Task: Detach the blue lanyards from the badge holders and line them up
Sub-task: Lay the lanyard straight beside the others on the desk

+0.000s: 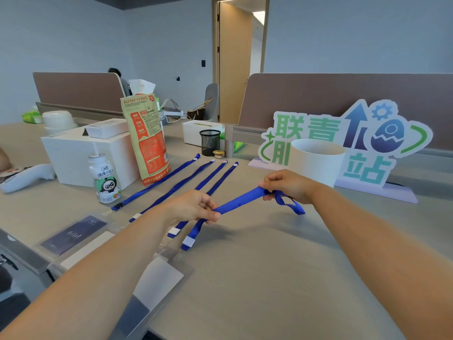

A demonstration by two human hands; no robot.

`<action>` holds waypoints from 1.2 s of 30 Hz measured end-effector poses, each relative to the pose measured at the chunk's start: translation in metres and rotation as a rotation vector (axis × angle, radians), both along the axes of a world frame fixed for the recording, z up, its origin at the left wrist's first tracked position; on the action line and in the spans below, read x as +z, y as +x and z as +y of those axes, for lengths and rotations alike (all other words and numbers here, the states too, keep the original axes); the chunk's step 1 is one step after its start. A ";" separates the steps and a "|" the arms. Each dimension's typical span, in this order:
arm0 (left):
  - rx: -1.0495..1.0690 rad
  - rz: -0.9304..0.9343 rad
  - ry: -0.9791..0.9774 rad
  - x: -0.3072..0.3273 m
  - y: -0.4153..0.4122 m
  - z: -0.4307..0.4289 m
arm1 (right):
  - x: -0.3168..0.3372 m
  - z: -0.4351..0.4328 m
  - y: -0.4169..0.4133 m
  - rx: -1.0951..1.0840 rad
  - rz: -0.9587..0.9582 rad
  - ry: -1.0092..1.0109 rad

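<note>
A blue lanyard is stretched above the table between my two hands. My left hand pinches its near end, and my right hand pinches it further along, with a loose loop hanging to the right of the fist. Its lower end, with a white tag, hangs down to a clear badge holder lying by my left forearm. Three more blue lanyards lie side by side on the grey table, running away from me. Two other badge holders lie at the left edge.
Standing at the left are a white box, a small drink bottle and an orange-green snack bag. A black mesh pen cup stands further back. A white cup and a colourful sign stand at the right.
</note>
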State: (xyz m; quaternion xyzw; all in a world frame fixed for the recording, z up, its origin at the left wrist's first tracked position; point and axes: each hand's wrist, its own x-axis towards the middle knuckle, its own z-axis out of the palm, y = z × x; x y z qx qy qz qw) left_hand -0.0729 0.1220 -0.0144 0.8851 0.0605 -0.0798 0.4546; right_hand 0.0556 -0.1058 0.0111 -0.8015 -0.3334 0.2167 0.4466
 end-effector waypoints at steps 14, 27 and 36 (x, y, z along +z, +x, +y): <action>-0.167 0.108 -0.007 0.024 0.010 -0.041 | 0.018 0.002 -0.009 0.078 -0.078 0.036; -0.127 0.174 -0.211 0.020 0.029 -0.030 | 0.027 0.026 0.013 0.149 -0.164 -0.043; -0.093 0.156 -0.176 0.014 0.044 0.000 | 0.051 0.060 0.044 0.175 -0.332 -0.289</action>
